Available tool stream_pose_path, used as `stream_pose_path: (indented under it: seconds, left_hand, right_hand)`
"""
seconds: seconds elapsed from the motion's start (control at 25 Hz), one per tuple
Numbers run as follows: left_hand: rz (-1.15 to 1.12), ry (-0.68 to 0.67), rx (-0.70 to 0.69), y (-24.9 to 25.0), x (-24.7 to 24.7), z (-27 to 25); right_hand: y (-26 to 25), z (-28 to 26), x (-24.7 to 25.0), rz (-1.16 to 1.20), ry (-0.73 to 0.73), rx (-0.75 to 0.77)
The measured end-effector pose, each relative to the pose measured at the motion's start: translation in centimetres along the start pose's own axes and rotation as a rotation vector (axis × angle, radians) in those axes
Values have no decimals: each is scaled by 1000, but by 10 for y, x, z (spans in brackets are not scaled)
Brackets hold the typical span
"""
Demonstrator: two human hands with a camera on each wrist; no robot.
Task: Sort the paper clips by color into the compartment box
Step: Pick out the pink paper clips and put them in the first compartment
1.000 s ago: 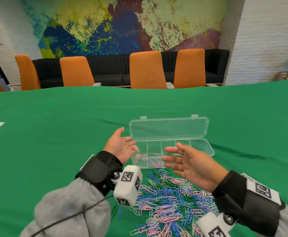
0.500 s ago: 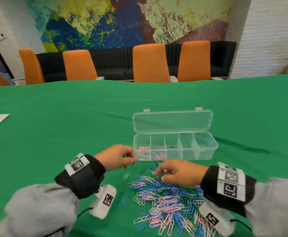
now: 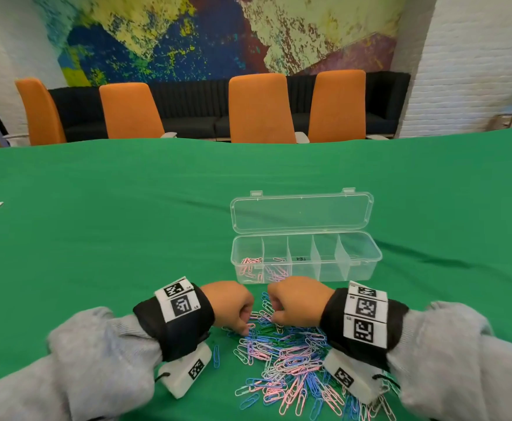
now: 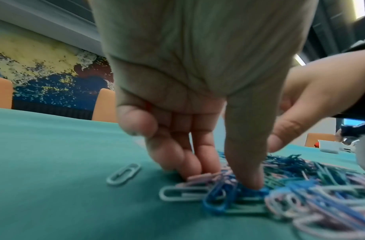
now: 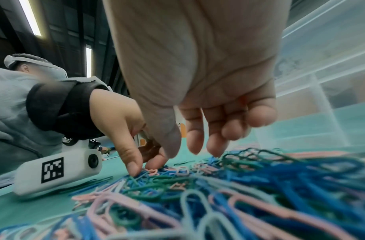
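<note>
Bench (image 3: 97,238): green, fills the middle of the frame.
Box (image 3: 370,265): clear, lid up, centre right; pink clips in its two left parts.
Clip pile (image 3: 288,357): lower centre, just below the box.
Left hand (image 3: 230,305): fingers (image 4: 247,175) pinching at pile's edge; I cannot tell if they grip a clip.
Right hand (image 3: 297,299): fingers (image 5: 195,139) curled loose above pile, holding nothing.

Compartment box (image 3: 306,262) sits behind the paper-clip pile (image 3: 291,360), apparently just apart.
</note>
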State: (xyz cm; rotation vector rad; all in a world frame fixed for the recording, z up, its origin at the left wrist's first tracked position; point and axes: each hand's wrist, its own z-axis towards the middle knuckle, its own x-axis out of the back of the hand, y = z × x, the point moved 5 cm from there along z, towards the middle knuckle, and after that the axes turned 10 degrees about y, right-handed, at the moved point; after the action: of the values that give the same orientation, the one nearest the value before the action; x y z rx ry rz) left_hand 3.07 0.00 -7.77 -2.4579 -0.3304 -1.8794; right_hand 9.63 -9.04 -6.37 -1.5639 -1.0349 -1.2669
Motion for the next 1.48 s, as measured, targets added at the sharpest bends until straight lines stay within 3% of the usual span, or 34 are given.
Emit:
stream_pose_path:
  seconds: [0.2, 0.4, 0.52, 0.64, 0.8, 0.92, 1.04, 1.12, 1.24, 1.4, 1.48]
  left_hand:
    - [-57, 4, -24, -4, -4, -9]
    - [-291, 123, 26, -27, 5, -17]
    - [-480, 165, 52, -31, 6, -17]
    - [-583, 176, 64, -29, 4, -16]
    - [-738, 178, 52, -23, 2, -15]
    - [-487, 208, 67, -33, 5, -16]
    - [-194, 115, 78, -41, -2, -20]
    - [-143, 36, 78, -38, -10, -21]
    - [-86, 22, 45, -31, -13, -20]
    - [-183, 108, 32, -36, -4, -20]
    - [-390, 165, 58, -40, -2, -24]
  right_hand:
    - [-8, 21, -15, -124, -122, -9]
    - [11, 10, 1, 121, -42, -71]
    - [25, -1, 13, 458, 25, -117]
    - [38, -8, 17, 991, 78, -191]
    - [43, -9, 7, 1527, 45, -314]
    - [38, -6, -3, 1682, -28, -380]
    - [26, -2, -6, 1500, -71, -370]
    - [16, 1, -1, 1114, -56, -292]
    - [-2, 10, 7, 491, -46, -101]
    - [-19, 19, 2, 195, -61, -11]
    - [-20, 25, 1, 158, -40, -11]
